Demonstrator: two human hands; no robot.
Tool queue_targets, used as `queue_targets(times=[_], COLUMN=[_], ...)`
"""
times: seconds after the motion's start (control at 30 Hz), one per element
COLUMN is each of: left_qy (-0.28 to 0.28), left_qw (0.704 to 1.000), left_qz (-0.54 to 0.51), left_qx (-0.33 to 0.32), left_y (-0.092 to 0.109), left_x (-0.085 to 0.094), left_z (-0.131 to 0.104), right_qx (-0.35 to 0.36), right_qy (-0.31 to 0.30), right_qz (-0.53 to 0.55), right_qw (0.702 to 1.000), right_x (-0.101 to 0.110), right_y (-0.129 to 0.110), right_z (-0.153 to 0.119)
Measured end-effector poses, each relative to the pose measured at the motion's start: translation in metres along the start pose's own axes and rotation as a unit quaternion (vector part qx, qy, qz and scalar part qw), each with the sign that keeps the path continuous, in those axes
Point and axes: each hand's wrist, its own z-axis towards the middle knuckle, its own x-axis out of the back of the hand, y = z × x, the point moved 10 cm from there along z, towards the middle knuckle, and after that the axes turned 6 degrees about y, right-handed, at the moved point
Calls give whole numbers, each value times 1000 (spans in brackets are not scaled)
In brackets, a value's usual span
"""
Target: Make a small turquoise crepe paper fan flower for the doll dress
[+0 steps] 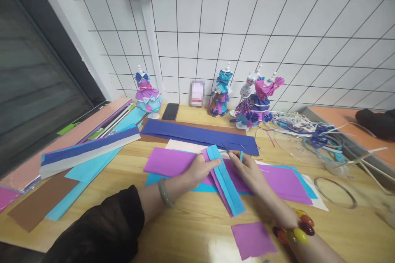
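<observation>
Step in hand: folding or pleating a stacked blue-and-purple paper strip (224,181); judged from the creased ridges running its length.
Left hand (202,169): pressed on the strip's left edge, fingers curled over it, pinning it flat to the bench (191,222).
Right hand (247,168): just beside the strip's far end, thumb and forefinger pinched on a small blue sliver (241,155); its other fingers rest on the purple sheet (277,181) beneath.
Strip position: between the two hands, running from their fingertips back toward the wrists, lying over the purple sheet.
Next move calls for: probably keeping the left-hand pressure steady while the right sets the next crease square; the thin paper could slip or tear.
Beyond the fingertips: a dark blue sheet (197,134), then three paper-dressed figures (147,92) against the wire grid, a phone (170,111) between them.
Right of the right hand: a tangle of ribbon offcuts (311,135), a thin ring (335,192).
Hard to make out: what the blue sliver is, scrap or tab; how many layers the strip has; the card by the wall is blurred.
</observation>
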Motion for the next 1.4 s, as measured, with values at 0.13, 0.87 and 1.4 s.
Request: queue_targets(times=[0.13, 0.87, 1.4], left_qy=[45, 14, 64], left_qw=[998, 993, 980], left_qz=[-20, -91, -168], left_qx=[48, 70, 88], left_y=[-10, -10, -15], left_x=[12, 11, 26], left_z=[1, 7, 14], right_qx=[78, -6, -77], right_qy=[-38, -37, 31], right_qz=[-234, 32, 102], right_qw=[968, 999, 991], right_x=[17, -5, 21], right_y=[5, -1, 17], right_z=[9, -8, 3])
